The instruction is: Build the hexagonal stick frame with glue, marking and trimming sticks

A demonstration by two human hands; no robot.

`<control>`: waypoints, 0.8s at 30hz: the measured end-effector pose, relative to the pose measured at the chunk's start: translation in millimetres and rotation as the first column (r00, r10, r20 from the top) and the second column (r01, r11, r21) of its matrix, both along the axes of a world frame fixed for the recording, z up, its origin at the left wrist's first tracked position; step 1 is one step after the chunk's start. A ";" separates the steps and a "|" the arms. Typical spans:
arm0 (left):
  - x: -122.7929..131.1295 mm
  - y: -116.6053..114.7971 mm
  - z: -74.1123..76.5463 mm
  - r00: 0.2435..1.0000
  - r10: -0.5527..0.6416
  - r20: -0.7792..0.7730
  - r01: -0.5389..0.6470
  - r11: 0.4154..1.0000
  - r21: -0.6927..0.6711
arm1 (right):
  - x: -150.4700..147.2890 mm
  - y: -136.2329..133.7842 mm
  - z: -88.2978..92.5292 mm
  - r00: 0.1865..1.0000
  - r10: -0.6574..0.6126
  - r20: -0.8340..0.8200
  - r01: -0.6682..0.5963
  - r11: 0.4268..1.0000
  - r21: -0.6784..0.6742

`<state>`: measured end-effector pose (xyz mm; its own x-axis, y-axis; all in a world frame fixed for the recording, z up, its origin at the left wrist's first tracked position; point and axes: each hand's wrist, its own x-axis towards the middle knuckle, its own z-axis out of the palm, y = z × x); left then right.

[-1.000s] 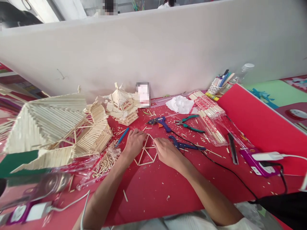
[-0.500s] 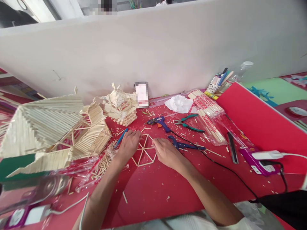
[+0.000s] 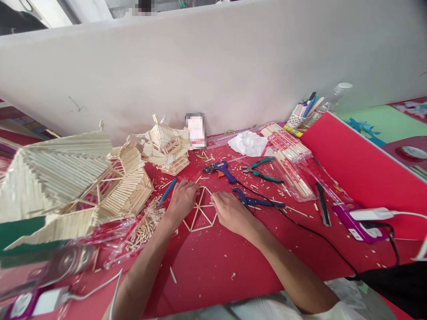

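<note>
A flat frame of thin wooden sticks [image 3: 202, 213], glued into triangles, lies on the red table [image 3: 213, 262]. My left hand [image 3: 182, 202] rests on the frame's left side with its fingers curled down onto the sticks. My right hand [image 3: 230, 211] presses on the frame's right edge, fingers bent and close together. Blue-handled pliers [image 3: 256, 202] lie just right of my right hand. A blue glue gun [image 3: 220, 170] lies behind the frame, and a blue pen [image 3: 167, 192] sits left of my left hand.
Large stick-built roof models [image 3: 66, 178] fill the left; a smaller one [image 3: 165, 146] stands at the back. Green-handled cutters [image 3: 262, 171], bagged sticks [image 3: 290, 164], white tissue [image 3: 248, 143], a pen cup [image 3: 302, 116], a purple power strip [image 3: 358, 222] and a black cable [image 3: 316, 238] lie right. A white partition [image 3: 213, 66] stands behind.
Both hands have stayed on the stick frame with only slight finger shifts. The view has drifted a little.
</note>
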<state>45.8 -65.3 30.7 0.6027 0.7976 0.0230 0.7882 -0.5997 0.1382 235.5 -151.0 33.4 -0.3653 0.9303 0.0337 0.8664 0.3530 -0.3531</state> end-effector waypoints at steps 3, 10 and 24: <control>3.2 -4.3 0.2 0.997 -0.028 -0.065 0.030 0.999 0.037 | -0.1 0.0 0.5 1.000 -0.007 -0.006 0.007 1.000 -0.011; -9.9 -3.3 5.8 0.997 0.066 -0.033 -0.063 0.993 0.098 | -0.2 0.2 1.6 1.000 0.001 -0.009 -0.001 1.000 -0.016; -1.4 -6.3 5.1 0.997 0.035 -0.074 -0.029 0.997 0.070 | 0.1 0.0 2.7 1.000 -0.001 0.011 0.001 1.000 -0.017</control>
